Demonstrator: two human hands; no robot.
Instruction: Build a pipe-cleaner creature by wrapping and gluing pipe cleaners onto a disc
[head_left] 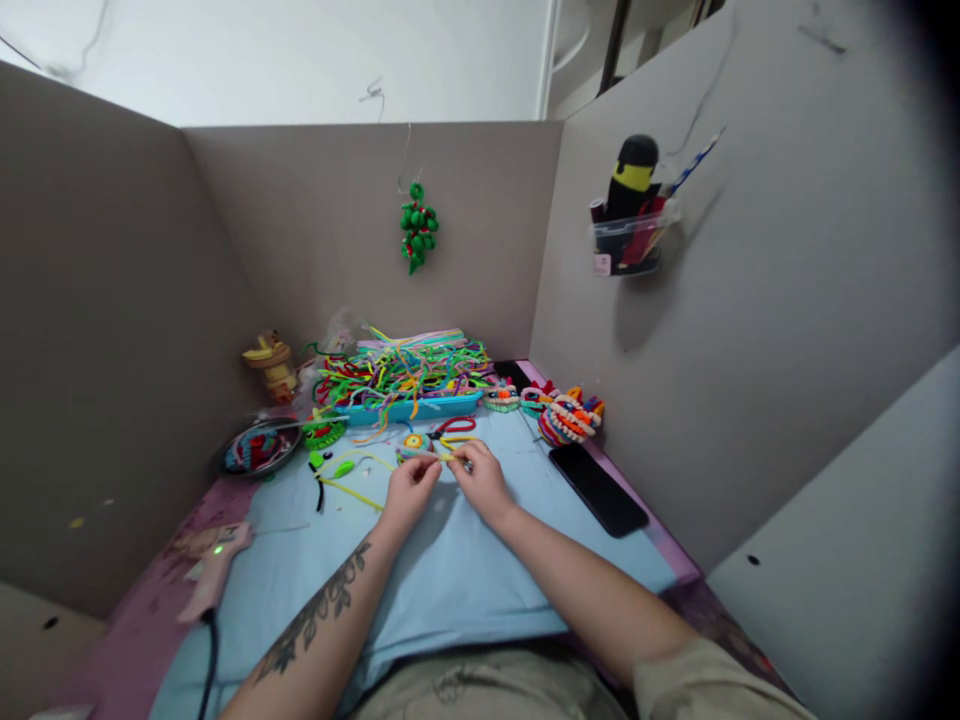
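My left hand (411, 492) and my right hand (484, 482) are close together over the light blue cloth, both with pinched fingers. Between their fingertips runs a short pale yellow pipe cleaner (447, 457). Just behind the fingers lies a round coiled pipe cleaner piece (415, 442) with a yellow and orange centre, partly hidden by my left hand. Beyond my right hand is a tool with red handles (459, 424), probably pliers. Left of my left hand, loose yellow pipe cleaners (352, 492) and small bright green pieces (343, 469) rest on the cloth.
A blue tray (427, 408) heaped with coloured pipe cleaners stands at the back. Finished woven pieces (568, 418) and a black phone (598, 490) lie right. On the left are a dark bowl (289, 450) and a pink glue gun (217, 572), its light green. Grey panels enclose the table.
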